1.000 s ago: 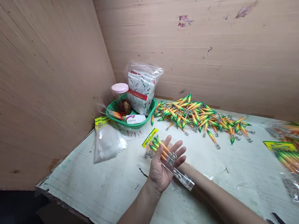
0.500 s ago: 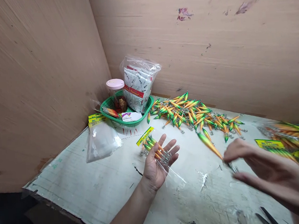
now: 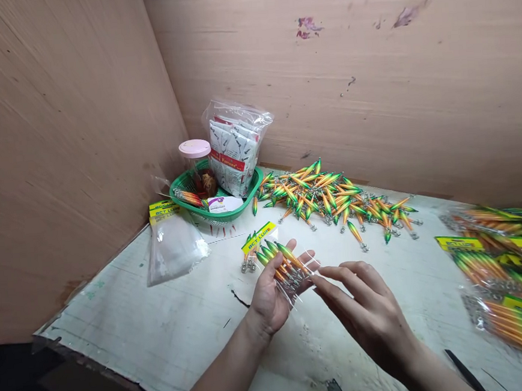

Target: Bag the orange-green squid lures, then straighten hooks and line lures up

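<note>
— So, what is the left hand (image 3: 269, 294) doing?
— It lies palm up, fingers spread, cradling a small bunch of green-and-orange lures (image 3: 281, 262) in a clear packet with a yellow header card (image 3: 258, 237).
— And the right hand (image 3: 365, 311)?
— Fingers loosely extended, their tips meeting the bunch at its hooked end; whether they pinch anything I cannot tell.
— Where does this happen?
— Above the middle of the table (image 3: 172, 335), toward its near edge.
— What lies beyond?
— A loose heap of lures (image 3: 333, 199) along the far edge. In the far left corner sits a green basket (image 3: 254, 190) holding a pink-lidded jar (image 3: 196, 161) and a bag of sachets (image 3: 234, 146). A stack of empty clear bags (image 3: 172, 247) lies near the left edge, and filled packets (image 3: 502, 273) crowd the right edge.
</note>
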The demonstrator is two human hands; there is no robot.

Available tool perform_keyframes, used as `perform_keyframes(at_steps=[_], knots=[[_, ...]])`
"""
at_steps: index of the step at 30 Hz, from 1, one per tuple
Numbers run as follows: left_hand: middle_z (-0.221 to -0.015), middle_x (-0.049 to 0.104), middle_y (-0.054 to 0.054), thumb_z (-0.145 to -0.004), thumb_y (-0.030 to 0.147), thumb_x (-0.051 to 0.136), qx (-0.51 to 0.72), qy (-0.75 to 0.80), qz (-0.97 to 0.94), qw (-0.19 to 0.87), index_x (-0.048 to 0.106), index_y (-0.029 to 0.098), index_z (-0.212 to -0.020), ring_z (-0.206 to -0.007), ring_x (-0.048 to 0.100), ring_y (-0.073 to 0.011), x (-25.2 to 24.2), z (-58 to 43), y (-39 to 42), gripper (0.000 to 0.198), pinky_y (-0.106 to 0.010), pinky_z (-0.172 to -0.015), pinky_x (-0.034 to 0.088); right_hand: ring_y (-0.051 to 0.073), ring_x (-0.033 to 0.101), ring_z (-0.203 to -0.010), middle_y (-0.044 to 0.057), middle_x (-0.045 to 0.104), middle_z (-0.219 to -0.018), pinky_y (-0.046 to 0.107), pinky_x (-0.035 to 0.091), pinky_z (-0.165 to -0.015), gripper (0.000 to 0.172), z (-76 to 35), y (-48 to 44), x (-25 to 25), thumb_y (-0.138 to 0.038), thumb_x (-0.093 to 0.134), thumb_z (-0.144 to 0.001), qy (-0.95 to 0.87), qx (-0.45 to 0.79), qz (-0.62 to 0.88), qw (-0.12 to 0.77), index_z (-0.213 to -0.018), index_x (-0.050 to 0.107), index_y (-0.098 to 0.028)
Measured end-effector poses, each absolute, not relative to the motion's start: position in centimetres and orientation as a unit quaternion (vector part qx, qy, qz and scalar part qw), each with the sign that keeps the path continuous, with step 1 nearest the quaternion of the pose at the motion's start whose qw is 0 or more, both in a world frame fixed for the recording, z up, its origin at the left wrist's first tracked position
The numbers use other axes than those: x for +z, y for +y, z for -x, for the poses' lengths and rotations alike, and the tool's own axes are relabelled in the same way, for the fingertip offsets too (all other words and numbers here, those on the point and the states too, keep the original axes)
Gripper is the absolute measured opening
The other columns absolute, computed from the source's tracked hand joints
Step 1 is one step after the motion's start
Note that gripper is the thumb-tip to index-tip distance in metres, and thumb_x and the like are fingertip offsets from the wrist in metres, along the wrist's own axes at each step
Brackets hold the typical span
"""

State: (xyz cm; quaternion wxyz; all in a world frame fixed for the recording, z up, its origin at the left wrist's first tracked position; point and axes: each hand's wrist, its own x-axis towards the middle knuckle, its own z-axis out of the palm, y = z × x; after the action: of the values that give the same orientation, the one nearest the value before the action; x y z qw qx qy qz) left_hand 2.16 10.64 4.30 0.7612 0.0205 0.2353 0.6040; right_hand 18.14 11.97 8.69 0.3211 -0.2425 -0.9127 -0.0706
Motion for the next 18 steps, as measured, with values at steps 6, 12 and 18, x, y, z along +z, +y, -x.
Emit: perform_keyframes(at_steps=[6,12,18], knots=[[-0.114,0.067,-0.019,-0.091,0.031,0.049,0.603,0.233,-0.019,0.763,0.037,0.012,-0.142,-0.096,0.068,-0.0249,4.2,-2.3,10.6,0.056,-0.037,-0.089,0.049,0.019,0.049,-0.074,0.006,0.066,-0.077,0.034,0.040,-0.068,0.020,-17.6,11.8,8.1,-0.006,0.052,-0.087,-0.899,-0.077,0.263,0.342,-0.100,0.062,-0.016],[-0.117,0.066,-0.020,-0.091,0.031,0.049,0.607,0.236,-0.002,0.759,0.038,0.009,-0.140,-0.092,0.069,-0.0242,4.4,-2.2,10.7,0.055,-0.035,-0.083,0.052,0.019,0.054,-0.078,0.003,0.067,-0.081,0.034,0.043,-0.073,0.021,-17.1,12.3,8.5,-0.007,0.058,-0.085,-0.886,0.026,0.255,0.387,-0.100,0.060,-0.021],[-0.115,0.067,-0.019,-0.093,0.030,0.046,0.613,0.232,0.005,0.755,0.044,0.005,-0.134,-0.088,0.071,-0.0233,5.0,-2.0,10.5,0.047,-0.030,-0.073,0.055,0.016,0.064,-0.074,0.005,0.066,-0.080,0.029,0.053,-0.067,0.017,-16.4,17.5,6.2,-0.020,0.047,-0.090,-0.736,0.159,0.492,0.437,-0.091,0.063,-0.018]])
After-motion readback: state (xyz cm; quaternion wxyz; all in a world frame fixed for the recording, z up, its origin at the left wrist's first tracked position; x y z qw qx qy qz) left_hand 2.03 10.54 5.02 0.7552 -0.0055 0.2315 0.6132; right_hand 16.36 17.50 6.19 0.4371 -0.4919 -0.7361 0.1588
